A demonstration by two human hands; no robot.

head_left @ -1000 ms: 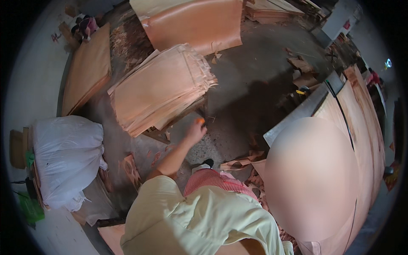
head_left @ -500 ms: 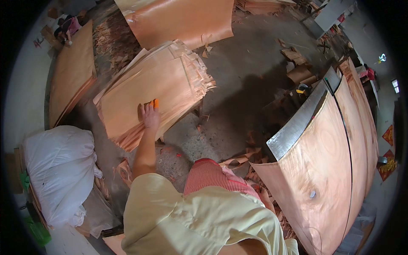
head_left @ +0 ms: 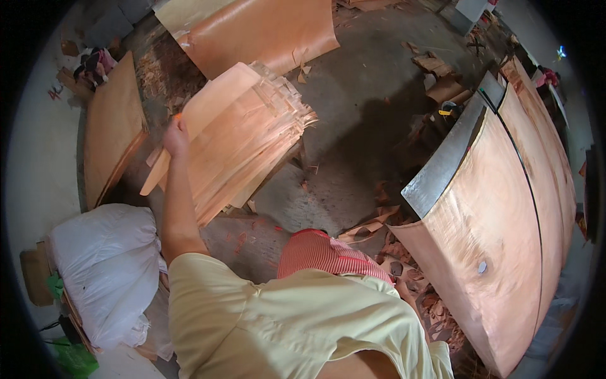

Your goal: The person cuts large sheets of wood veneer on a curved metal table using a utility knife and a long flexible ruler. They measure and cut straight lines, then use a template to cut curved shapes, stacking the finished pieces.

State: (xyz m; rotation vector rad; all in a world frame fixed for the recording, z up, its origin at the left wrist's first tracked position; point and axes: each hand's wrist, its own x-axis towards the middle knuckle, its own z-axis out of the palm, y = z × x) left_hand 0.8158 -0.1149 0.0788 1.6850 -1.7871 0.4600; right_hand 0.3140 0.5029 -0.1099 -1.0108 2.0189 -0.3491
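Observation:
My left hand (head_left: pixel 177 136), with orange coverings on its fingertips, is closed on the left edge of a long, pale wood veneer sheet (head_left: pixel 218 107). That sheet lies tilted over a fanned stack of veneer sheets (head_left: pixel 243 142), whose right ends are ragged and layered. My right arm (head_left: pixel 409 298) hangs low beside the red-striped cloth at my waist. Its fingers are mostly hidden, so what they do cannot be told.
On the right rises a big curved pile of veneer (head_left: pixel 486 252) with a black strap (head_left: pixel 524 164) and a metal sheet (head_left: pixel 442 180). A stuffed white sack (head_left: pixel 107 265) sits at left, below leaning boards (head_left: pixel 113 126). Veneer scraps (head_left: pixel 442 316) litter the floor.
My left hand has moved from the stack's middle to its left edge and now grips a narrow sheet lifted there. The view has shifted slightly.

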